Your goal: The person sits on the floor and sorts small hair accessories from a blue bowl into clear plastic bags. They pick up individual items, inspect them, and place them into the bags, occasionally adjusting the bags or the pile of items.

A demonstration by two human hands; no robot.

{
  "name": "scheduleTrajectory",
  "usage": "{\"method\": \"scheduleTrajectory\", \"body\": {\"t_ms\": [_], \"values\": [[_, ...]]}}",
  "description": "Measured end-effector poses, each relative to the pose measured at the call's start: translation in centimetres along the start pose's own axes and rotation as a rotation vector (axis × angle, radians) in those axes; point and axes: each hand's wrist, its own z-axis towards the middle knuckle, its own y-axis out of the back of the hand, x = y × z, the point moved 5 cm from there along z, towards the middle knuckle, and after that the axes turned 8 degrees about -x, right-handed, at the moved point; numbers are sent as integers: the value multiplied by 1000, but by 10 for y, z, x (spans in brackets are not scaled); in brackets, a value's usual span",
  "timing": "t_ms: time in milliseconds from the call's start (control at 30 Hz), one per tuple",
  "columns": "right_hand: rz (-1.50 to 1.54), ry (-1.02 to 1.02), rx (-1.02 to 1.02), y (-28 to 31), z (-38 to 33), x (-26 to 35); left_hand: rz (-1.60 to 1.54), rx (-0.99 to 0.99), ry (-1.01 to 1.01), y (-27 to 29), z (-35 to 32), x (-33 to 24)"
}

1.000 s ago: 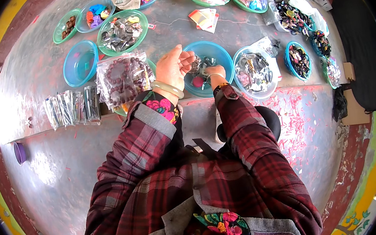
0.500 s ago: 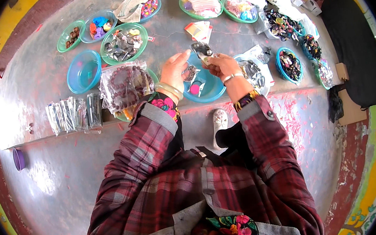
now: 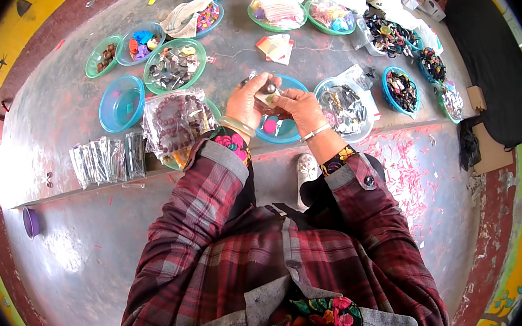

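Observation:
Held between both hands is a small clear packet with dark shiny round balls (image 3: 270, 88) on a pale backing. My left hand (image 3: 244, 105) has its fingers curled round the packet's left side, bangles at the wrist. From the other side, my right hand (image 3: 302, 109) pinches it with thumb and fingers. Directly beneath them stands a blue bowl (image 3: 284, 141) with a pink round piece (image 3: 269, 126) inside; the hands hide much of it. To its right, a clear bowl (image 3: 360, 136) holds black and white packets.
Bagged bead strings (image 3: 174, 124) and several slim packets (image 3: 108, 160) lie left, below a blue bowl (image 3: 103, 116). Beyond is a green bowl (image 3: 205, 59) of small packets. Cards (image 3: 276, 48) lie ahead. Baskets of dark accessories (image 3: 403, 91) stand right. The raised platform's edge runs before me.
My left hand has closed in from beside the packet and now grips it too. The packet has come down slightly and left, with my right hand still on it.

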Motion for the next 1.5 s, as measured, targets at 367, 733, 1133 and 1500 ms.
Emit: {"method": "scheduleTrajectory", "body": {"t_ms": [367,733,1133,1500], "values": [[29,47,-91,17,7,7,-3,-62,-119,9,8,-4],[216,111,-338,48,22,21,110,-47,63,9,3,6],[355,186,-99,18,18,3,7,-60,-7,5,4,8],[-167,38,-84,68,20,5,333,-100,40,13,5,14]]}}
